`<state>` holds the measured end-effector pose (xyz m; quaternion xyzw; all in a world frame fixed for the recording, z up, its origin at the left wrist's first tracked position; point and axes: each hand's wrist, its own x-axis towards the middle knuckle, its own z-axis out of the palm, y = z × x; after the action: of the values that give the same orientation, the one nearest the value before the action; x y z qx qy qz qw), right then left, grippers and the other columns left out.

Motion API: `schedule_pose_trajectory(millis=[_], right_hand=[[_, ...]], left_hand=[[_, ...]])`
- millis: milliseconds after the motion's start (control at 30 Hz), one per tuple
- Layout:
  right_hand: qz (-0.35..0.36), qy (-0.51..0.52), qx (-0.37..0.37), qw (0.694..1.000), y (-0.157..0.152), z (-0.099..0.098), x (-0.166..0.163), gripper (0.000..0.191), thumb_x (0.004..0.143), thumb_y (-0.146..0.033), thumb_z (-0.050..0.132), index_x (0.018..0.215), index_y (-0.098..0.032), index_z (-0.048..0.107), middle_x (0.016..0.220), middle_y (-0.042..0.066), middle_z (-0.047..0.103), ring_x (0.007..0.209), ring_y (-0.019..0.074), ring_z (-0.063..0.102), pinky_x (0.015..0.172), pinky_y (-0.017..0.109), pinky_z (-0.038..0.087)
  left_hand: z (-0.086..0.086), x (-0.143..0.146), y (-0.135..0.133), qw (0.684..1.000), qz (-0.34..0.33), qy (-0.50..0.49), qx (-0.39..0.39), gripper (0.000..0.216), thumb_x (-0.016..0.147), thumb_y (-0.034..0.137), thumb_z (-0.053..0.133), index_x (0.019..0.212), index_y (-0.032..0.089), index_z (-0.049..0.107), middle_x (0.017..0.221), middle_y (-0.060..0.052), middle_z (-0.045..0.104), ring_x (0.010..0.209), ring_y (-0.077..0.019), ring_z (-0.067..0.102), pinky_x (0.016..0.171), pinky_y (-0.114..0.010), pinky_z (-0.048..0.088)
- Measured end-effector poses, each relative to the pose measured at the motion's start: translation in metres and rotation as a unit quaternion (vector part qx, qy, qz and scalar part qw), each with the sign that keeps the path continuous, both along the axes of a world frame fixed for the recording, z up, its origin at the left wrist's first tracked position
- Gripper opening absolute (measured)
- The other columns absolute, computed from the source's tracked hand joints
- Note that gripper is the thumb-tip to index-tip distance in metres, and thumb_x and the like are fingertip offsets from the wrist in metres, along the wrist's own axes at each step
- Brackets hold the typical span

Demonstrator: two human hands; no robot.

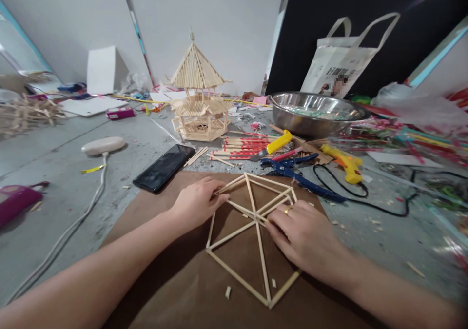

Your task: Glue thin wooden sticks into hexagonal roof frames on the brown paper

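A six-sided frame of pale wooden sticks (238, 276), with spokes meeting at a central hub, stands over brown paper. My left hand (195, 203) pinches its upper left corner between thumb and fingers. My right hand (302, 234), with a ring on one finger, is closed at the right side of the frame, its fingertips by the hub and the right-hand spokes. The frame's right corner is hidden beneath that hand. Small wood offcuts (228, 292) lie on the paper inside and beside the frame.
Behind stand a stick-built pavilion model (200, 92) and a steel bowl (318, 114). Between lie red-tipped sticks (241, 148), a yellow-handled knife (276, 144), blue pliers (303, 180) and a yellow glue gun (343, 163). A black phone (164, 167) rests at the brown paper's (153, 265) left edge.
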<state>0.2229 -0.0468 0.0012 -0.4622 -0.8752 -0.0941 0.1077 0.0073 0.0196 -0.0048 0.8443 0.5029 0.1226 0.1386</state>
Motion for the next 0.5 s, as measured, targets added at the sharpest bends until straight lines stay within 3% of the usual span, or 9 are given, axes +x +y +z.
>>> schedule_pose_trajectory(millis=[233,500], right_hand=[[-0.009,-0.017,-0.008,1.000,-0.0023,0.0027,-0.0015,0.021,0.078,-0.020,0.039,0.061,-0.019,0.050,0.058,0.001,0.054,0.055,0.0141,0.046,0.060,0.029,0.027],[-0.021,-0.028,-0.031,0.999,-0.0014,0.0003,-0.0005,0.018,0.078,-0.020,0.040,0.063,-0.019,0.050,0.059,0.001,0.056,0.055,0.0134,0.047,0.057,0.027,0.027]], left_hand=[[0.0003,-0.0015,0.0007,1.000,-0.019,0.017,0.006,0.038,0.073,0.050,0.041,0.104,0.028,0.049,0.096,0.000,0.054,0.086,-0.0169,0.053,0.075,-0.027,0.039],[-0.0016,-0.0016,0.0033,0.998,-0.031,0.053,0.002,0.039,0.073,0.049,0.044,0.106,0.029,0.048,0.097,0.000,0.055,0.088,-0.0172,0.052,0.073,-0.026,0.039]])
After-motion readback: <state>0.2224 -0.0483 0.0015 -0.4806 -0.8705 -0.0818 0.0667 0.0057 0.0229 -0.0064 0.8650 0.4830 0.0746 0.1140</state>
